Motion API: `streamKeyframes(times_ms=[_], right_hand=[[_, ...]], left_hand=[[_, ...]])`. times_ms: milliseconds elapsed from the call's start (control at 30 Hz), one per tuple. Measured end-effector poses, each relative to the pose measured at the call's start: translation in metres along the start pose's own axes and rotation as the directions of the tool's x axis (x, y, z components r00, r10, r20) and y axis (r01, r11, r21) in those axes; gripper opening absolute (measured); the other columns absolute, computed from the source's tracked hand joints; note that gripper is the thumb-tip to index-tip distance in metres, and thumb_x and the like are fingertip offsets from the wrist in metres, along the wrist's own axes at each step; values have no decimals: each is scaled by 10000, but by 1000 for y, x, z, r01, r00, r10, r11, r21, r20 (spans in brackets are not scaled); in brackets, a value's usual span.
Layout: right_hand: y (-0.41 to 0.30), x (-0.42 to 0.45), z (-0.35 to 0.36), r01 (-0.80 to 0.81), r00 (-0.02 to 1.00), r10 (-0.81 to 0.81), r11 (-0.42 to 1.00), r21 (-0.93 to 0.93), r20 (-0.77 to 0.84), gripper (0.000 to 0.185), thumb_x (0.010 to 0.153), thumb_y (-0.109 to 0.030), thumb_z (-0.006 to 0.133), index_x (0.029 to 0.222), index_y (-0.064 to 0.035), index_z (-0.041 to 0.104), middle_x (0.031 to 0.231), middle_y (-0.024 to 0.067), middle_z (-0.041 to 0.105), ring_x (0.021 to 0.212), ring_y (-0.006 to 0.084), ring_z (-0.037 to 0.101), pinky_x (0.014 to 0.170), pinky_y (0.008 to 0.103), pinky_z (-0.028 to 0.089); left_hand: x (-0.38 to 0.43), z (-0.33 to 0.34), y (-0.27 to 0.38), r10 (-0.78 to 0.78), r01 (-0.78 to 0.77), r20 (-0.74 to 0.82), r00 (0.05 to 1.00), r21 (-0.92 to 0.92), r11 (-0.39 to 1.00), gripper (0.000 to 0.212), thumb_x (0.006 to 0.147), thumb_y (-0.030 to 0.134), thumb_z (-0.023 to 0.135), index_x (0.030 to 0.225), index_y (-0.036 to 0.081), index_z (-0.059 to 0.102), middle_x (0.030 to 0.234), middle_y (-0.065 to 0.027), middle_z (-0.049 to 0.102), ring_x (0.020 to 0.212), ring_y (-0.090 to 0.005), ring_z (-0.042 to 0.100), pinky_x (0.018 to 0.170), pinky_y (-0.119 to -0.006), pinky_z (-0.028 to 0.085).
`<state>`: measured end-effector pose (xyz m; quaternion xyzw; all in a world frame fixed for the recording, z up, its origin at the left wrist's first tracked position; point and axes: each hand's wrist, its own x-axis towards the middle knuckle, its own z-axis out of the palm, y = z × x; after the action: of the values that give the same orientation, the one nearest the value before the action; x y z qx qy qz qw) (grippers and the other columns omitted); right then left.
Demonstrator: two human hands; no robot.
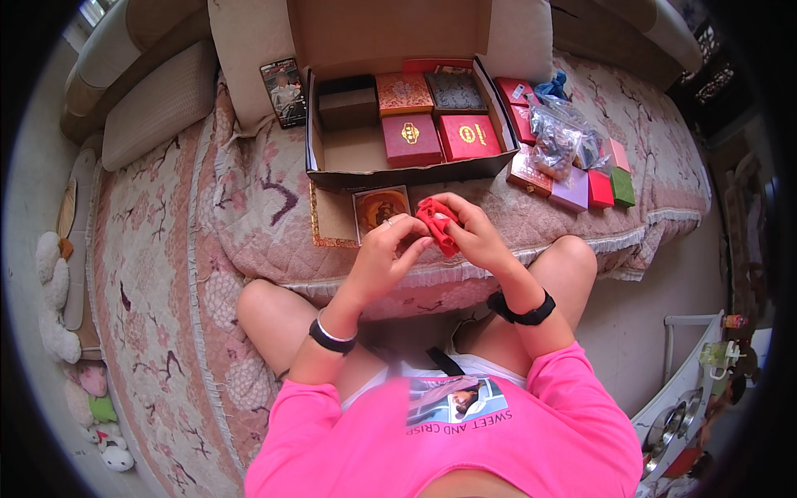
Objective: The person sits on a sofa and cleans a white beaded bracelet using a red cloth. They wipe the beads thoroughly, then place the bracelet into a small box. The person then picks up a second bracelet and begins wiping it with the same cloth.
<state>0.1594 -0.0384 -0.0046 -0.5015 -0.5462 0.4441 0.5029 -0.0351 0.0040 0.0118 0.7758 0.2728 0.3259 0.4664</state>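
Note:
A small red cloth pouch (441,229) is bunched in my right hand (476,233), its fingers closed around the fabric. My left hand (389,252) touches or nearly touches the pouch's left side, thumb and forefinger close together; whether it pinches the cloth is unclear. Just beyond the left hand lies an open patterned gift box (333,218) with a shiny amber-coloured lining or content (380,208). Behind it stands a large open cardboard box (398,177), holding a dark red box (411,140), a bright red box (470,137), an orange patterned box (403,93) and a dark grey patterned box (456,92).
A phone (284,93) leans left of the large box. To its right are clear plastic bags (557,140) of small items, a purple box (570,190), a red box (601,188), a green box (622,187) and a blue bag (553,86). A quilted floral cover (261,236) lies beneath.

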Motion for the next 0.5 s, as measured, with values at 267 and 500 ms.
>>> streamKeyframes(times_ms=[267,500], right_hand=[[-14,-1,-10,-62,972,55,998,25,226,314,1034,-123,584,1327,-14,611,972,20,692,851,62,629,660,222,528],[-28,-3,-17,-60,947,53,998,13,318,442,945,-63,690,1378,-35,610,1128,53,708,973,89,636,870,262,532]], left_hand=[[-2,3,-10,-92,81,-52,994,-177,981,145,941,121,696,976,-5,634,829,-42,643,736,-116,602,651,-246,463],[-6,0,-23,-241,270,137,961,-663,698,118,980,136,667,957,31,619,831,29,629,734,-23,549,640,-188,424]])
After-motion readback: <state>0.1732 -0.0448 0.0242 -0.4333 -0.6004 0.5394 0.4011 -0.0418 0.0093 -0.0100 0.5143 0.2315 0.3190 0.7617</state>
